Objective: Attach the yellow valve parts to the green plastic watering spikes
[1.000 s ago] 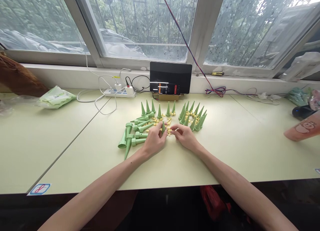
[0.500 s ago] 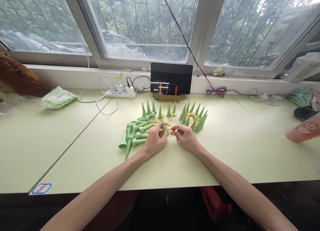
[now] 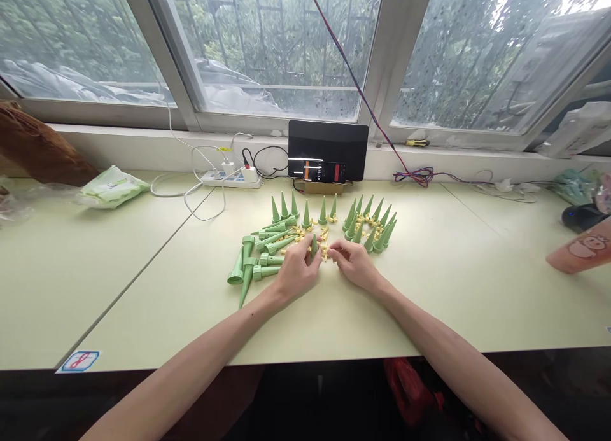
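Observation:
My left hand (image 3: 296, 270) is closed around a green plastic cone spike (image 3: 314, 245), whose tip points up between thumb and fingers. Just right of it, my right hand (image 3: 356, 263) pinches with thumb and forefinger at a small yellow plastic fitting (image 3: 326, 251) beside the spike. How the fitting meets the spike is too small to make out. Loose yellow fittings (image 3: 324, 232) lie behind the hands. To the left, several green spikes (image 3: 272, 259) with ribbed caps lie on their sides. More green cones (image 3: 382, 237) stand upright at the right around yellow fittings.
Several upright cones (image 3: 284, 205) stand farther back. A phone (image 3: 324, 172) leans on a black tablet (image 3: 328, 142) near the window. A white power strip (image 3: 231, 177) with cables lies at the back left. A green packet (image 3: 112, 186) is far left, and a pinkish cup (image 3: 580, 245) far right.
The spike in my left hand has shifted slightly right and down, along with a small shift of the whole view. My right hand stays in nearly the same place.

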Tool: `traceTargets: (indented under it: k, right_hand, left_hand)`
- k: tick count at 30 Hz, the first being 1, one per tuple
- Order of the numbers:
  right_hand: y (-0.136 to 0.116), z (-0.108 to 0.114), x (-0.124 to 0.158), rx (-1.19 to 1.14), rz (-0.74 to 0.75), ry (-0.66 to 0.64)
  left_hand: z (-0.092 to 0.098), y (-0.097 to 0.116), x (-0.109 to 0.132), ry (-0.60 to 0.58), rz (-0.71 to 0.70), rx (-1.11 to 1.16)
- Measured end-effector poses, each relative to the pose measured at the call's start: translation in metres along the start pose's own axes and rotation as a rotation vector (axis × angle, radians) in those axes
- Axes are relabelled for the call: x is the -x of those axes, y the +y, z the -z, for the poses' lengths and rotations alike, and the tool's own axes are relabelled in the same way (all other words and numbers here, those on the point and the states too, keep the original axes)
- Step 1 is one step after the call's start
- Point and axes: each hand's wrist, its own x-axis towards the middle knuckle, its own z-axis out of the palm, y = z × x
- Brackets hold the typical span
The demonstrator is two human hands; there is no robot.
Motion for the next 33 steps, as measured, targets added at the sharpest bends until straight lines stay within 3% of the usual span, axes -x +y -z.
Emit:
traceTargets:
  k: [17,24,33]
  right_hand:
    - [0.005,-0.001,0.0,0.115,0.051,-0.007]
    - [0.004,0.0,0.0,0.075,0.019,0.0]
    - [0.001,0.002,0.0,0.055,0.005,0.001]
  left_hand:
    - [0.0,0.001,0.002,-0.001,-0.028,-0.022]
    - [0.002,-0.001,0.0,-0.064,-0.064,-0.025]
    - [0.0,-0.008,-0.002,-0.122,0.039,0.074]
